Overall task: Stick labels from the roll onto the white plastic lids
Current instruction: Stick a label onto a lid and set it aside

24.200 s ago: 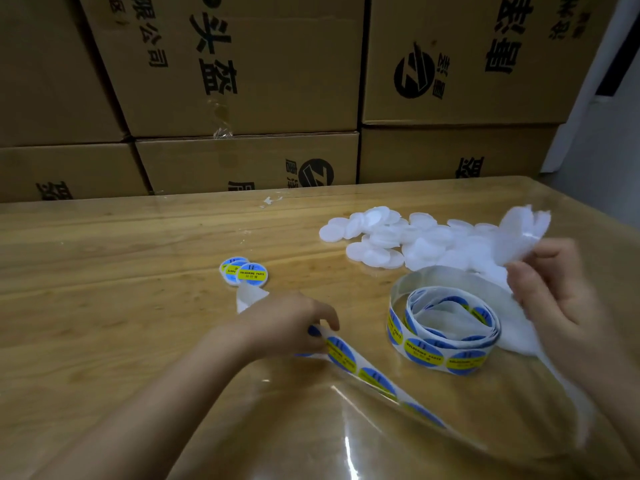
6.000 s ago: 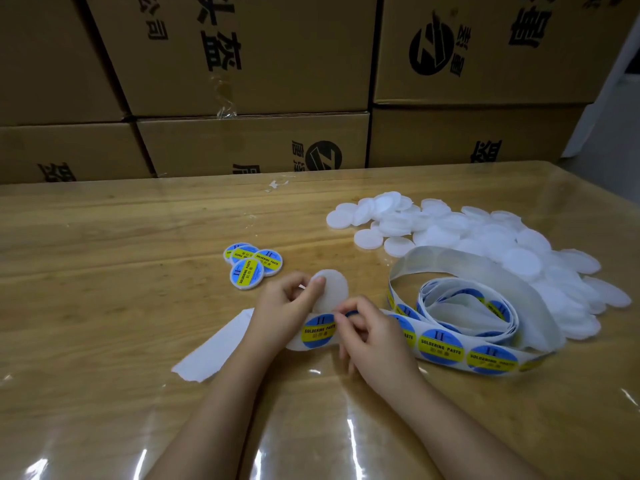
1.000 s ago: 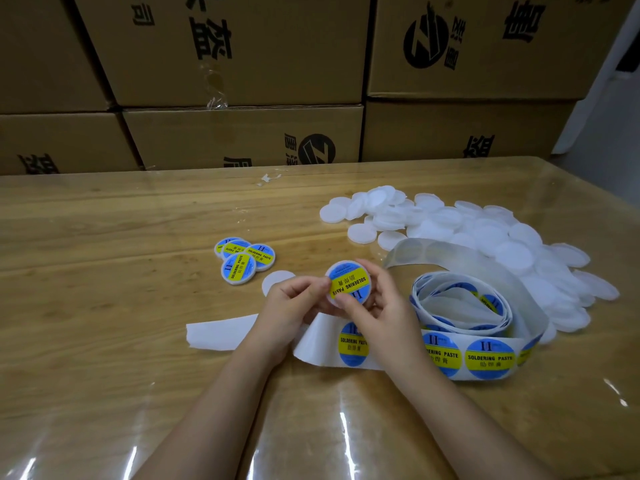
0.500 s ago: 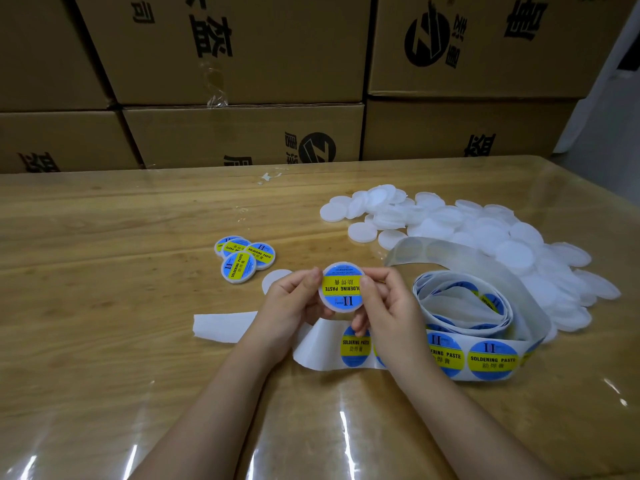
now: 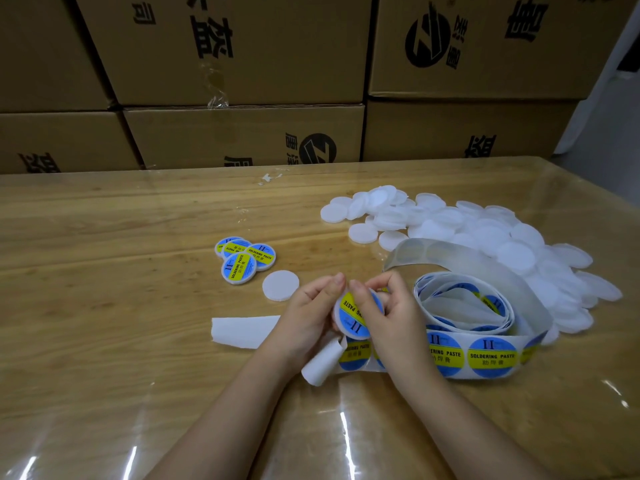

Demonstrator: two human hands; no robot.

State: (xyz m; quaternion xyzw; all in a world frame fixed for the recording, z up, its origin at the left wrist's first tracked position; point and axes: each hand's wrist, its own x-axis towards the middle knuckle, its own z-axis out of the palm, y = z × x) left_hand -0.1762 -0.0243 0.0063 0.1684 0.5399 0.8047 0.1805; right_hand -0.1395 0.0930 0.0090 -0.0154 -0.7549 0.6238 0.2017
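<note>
Five labelled lids [image 5: 239, 269], one label roll [image 5: 491, 356].

Wooden bench [image 5: 104, 289] is covered by a glossy clear sheet [image 5: 346, 427]. Stacked cardboard boxes [image 5: 277, 57], printed with black characters and a round logo, are set behind the bench. A small clear scrap [image 5: 272, 177] is seen at the bench's far edge.
</note>
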